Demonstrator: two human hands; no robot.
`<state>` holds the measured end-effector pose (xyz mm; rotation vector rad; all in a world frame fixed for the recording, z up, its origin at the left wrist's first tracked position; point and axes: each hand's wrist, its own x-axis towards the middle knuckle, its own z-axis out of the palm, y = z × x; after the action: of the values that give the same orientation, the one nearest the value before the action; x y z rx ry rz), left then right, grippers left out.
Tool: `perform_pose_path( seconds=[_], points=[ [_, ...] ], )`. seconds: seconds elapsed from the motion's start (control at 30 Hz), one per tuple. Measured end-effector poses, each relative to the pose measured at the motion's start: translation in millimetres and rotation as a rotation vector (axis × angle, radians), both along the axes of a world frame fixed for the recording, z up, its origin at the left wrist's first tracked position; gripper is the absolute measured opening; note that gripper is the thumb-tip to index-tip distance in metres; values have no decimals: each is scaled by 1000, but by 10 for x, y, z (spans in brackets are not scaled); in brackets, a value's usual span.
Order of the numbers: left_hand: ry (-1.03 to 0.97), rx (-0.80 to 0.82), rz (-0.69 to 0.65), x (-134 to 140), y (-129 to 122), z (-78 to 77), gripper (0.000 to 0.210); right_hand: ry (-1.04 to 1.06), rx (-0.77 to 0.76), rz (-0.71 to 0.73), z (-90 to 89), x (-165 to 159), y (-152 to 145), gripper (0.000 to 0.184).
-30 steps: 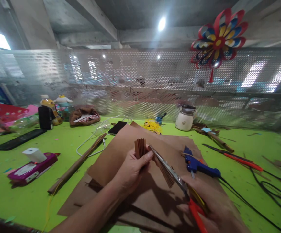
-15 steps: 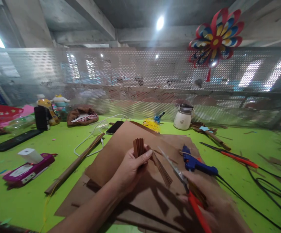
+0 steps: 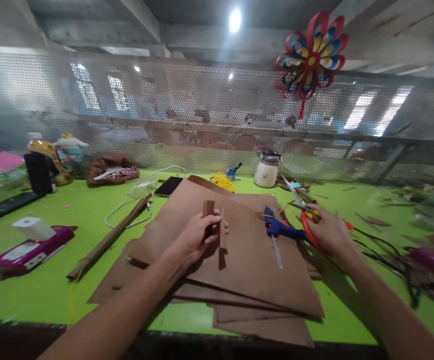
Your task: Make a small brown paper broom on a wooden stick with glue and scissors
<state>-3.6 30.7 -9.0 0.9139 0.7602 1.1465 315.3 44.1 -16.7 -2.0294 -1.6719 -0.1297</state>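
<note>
Pinched in my left hand (image 3: 198,234) is a strip of brown paper (image 3: 208,208) folded into narrow pleats, its fanned top sticking up and a thin end hanging below the fingers. That hand is over a stack of brown paper sheets (image 3: 254,280). My right hand (image 3: 327,227) grips red-handled scissors (image 3: 298,197), whose blades point up and away, at the right of the stack. Between the hands lies a blue glue gun (image 3: 282,229) on the paper, with a clear glue stick coming out of its back.
A rolled brown paper tube (image 3: 108,237) and a purple power strip (image 3: 33,250) with a white plug lie left. A white jar (image 3: 267,170), a yellow shred pile (image 3: 222,182) and a brown cloth pouch (image 3: 112,170) stand along the back. Black cables run at right.
My right hand has carried the scissors away to the right, off the pleated paper. My left hand still holds the pleats. The camera view has turned slightly right.
</note>
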Motion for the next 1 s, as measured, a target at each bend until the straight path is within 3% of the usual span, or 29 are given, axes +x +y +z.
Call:
perform_pose_path(
  seconds=[0.1, 0.3, 0.47, 0.53, 0.63, 0.73, 0.83, 1.0],
  points=[
    [28, -47, -10, -3, 27, -63, 19, -39, -96, -27, -70, 247, 194, 48],
    [70, -47, -12, -2, 30, -131, 24, -220, -231, 87, -249, 546, 355, 44],
    [54, -36, -48, -6, 21, -169, 25, -295, -196, 108, -229, 595, 323, 42],
    [59, -24, -59, -8, 16, -184, 27, -231, -94, 178, -120, 445, 276, 40],
    [64, -39, -102, -5, -8, -187, 31, 116, 8, 423, 87, -37, 148, 37],
    [65, -29, -185, 8, -52, -162, 32, 529, -137, 743, 223, -651, 10, 36],
    [86, -14, -253, 25, -97, -133, 30, 827, -281, 827, 211, -1117, -74, 37],
    [144, 33, -335, 52, -135, -113, 30, 978, -169, 835, 48, -1334, -144, 28]
  ],
)
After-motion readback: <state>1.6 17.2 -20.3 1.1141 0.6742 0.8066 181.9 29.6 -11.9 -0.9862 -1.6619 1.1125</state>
